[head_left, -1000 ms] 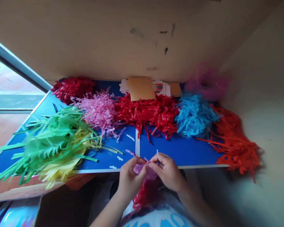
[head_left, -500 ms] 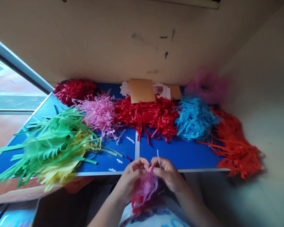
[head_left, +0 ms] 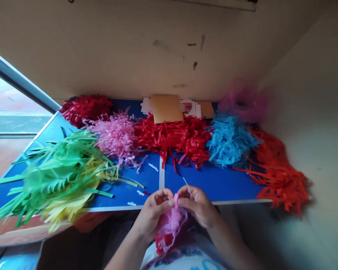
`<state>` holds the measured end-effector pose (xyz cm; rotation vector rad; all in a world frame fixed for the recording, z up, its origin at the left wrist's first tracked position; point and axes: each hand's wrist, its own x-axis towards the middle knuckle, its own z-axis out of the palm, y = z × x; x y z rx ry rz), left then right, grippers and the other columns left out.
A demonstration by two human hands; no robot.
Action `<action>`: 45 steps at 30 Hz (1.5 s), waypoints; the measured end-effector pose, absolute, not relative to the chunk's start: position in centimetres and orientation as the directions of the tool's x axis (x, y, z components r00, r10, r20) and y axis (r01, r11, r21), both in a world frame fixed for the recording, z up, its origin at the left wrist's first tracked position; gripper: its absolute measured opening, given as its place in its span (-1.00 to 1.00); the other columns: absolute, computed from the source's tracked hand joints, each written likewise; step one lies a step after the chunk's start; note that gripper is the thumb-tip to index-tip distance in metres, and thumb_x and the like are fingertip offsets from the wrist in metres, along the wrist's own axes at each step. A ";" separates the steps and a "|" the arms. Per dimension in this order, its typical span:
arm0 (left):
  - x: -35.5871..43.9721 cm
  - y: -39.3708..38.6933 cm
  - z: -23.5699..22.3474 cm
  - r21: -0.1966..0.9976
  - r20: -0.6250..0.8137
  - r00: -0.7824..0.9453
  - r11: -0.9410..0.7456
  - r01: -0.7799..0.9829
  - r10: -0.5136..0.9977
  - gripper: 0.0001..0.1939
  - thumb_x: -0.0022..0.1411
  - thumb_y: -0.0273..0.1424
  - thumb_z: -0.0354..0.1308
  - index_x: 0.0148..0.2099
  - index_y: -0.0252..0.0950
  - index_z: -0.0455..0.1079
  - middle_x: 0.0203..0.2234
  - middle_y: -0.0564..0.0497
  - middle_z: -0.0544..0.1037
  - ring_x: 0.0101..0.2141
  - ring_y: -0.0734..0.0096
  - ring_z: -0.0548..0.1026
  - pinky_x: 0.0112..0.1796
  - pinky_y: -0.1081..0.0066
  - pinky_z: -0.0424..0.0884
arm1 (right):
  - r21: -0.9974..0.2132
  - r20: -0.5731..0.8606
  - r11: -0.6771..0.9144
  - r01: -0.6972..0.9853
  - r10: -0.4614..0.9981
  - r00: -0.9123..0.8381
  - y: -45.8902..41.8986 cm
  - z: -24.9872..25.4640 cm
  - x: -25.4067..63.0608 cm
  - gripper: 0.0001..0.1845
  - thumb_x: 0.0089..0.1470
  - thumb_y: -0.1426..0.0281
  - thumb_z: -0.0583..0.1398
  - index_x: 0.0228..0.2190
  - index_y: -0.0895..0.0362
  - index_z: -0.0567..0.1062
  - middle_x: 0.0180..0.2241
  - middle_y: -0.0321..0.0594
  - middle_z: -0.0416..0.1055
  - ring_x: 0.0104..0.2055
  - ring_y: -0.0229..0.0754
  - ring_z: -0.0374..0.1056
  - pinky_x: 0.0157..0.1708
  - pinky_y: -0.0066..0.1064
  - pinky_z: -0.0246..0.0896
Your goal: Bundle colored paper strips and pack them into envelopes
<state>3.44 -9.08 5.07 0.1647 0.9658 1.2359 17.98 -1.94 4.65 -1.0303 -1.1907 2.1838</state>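
Observation:
Between my hands, just over the near edge of the blue table point(head_left: 202, 187), hangs a pink and red paper tassel point(head_left: 170, 225). My left hand point(head_left: 159, 206) pinches its twisted pink top from the left side. My right hand point(head_left: 195, 204) is closed on the same top from the right, thumb against fingertips. A thin pale strip point(head_left: 186, 181) sticks up from between the right fingers. The fringe of the tassel dangles below, toward my lap, with red strips under the pink ones.
Across the table lie fringed paper heaps: dark red point(head_left: 86, 109), pink point(head_left: 115, 137), bright red point(head_left: 171, 137), blue point(head_left: 232, 140), orange point(head_left: 281, 168), green point(head_left: 59, 165) and yellow point(head_left: 70, 206). A brown card point(head_left: 166, 108) rests on the red heap. Purple mesh point(head_left: 243, 99) sits at back right.
Both hands have drawn slightly apart, and the twisted pink top now shows upright between them. The pale strip leans further left. The whole view has shifted a little.

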 end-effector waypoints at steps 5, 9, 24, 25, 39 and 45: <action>3.7 -9.4 5.0 0.722 -0.460 -0.105 0.303 -0.622 0.881 -0.69 -0.04 -0.30 0.44 -0.36 -0.30 0.38 -0.53 0.10 0.44 -0.56 0.59 0.35 -0.51 0.57 0.25 | -0.889 -0.410 -0.455 0.061 0.727 -0.551 -2.2 4.1 17.9 -0.75 -0.16 0.26 0.33 -0.46 0.15 0.47 -0.58 -0.36 0.37 -0.57 -0.34 0.16 -0.54 -0.50 -0.01; 4.0 -9.9 4.5 0.965 -0.208 -0.314 0.143 -0.218 0.927 -0.79 0.10 -0.28 0.34 -0.28 -0.27 0.45 -0.37 -0.01 0.49 -0.30 0.36 0.45 -0.23 0.44 0.37 | -0.955 -0.128 -0.007 0.296 0.911 -0.392 -2.6 4.2 17.7 -0.90 -0.05 0.38 0.20 -0.48 0.15 0.49 -0.56 -0.34 0.39 -0.58 -0.33 0.13 -0.50 -0.48 0.03; 3.5 -9.8 4.7 0.696 -0.576 -0.136 0.397 -0.598 0.806 -0.67 -0.05 -0.23 0.44 -0.24 -0.27 0.54 -0.48 0.07 0.53 -0.51 0.56 0.44 -0.44 0.57 0.35 | -0.973 -0.153 -0.019 0.232 0.802 -0.578 -2.3 5.6 19.2 -0.73 0.26 0.20 0.06 -0.33 0.12 0.41 -0.49 -0.36 0.28 -0.44 -0.29 0.22 -0.38 -0.48 0.14; 3.4 -9.7 4.8 0.647 -0.610 -0.121 0.404 -0.646 0.783 -0.63 -0.10 -0.25 0.47 -0.22 -0.28 0.55 -0.46 0.06 0.55 -0.49 0.54 0.47 -0.42 0.56 0.38 | -0.971 -0.135 0.016 0.238 0.788 -0.601 -2.5 5.7 19.3 -0.66 0.30 0.19 0.00 -0.38 0.12 0.40 -0.46 -0.33 0.33 -0.40 -0.28 0.26 -0.33 -0.47 0.15; 3.5 -9.3 5.2 0.520 -0.596 0.010 0.395 -0.757 0.803 -0.72 -0.04 -0.35 0.45 -0.30 -0.32 0.47 -0.53 0.08 0.51 -0.56 0.59 0.45 -0.50 0.60 0.37 | -0.967 -0.240 -0.086 0.240 0.618 -0.748 -3.8 6.3 19.6 -0.51 0.27 0.17 0.00 -0.63 0.14 0.29 -0.62 -0.39 0.19 -0.53 -0.33 0.12 -0.42 -0.46 0.01; 3.9 -9.9 5.3 0.718 -0.502 -0.085 0.360 -0.596 0.861 -0.71 0.00 -0.26 0.42 -0.35 -0.28 0.41 -0.53 0.10 0.47 -0.53 0.55 0.42 -0.49 0.57 0.32 | -0.952 -0.293 -0.118 0.282 0.615 -0.732 -3.7 6.4 19.8 -0.50 0.25 0.04 0.02 -0.54 0.14 0.36 -0.59 -0.37 0.22 -0.51 -0.30 0.13 -0.44 -0.46 0.02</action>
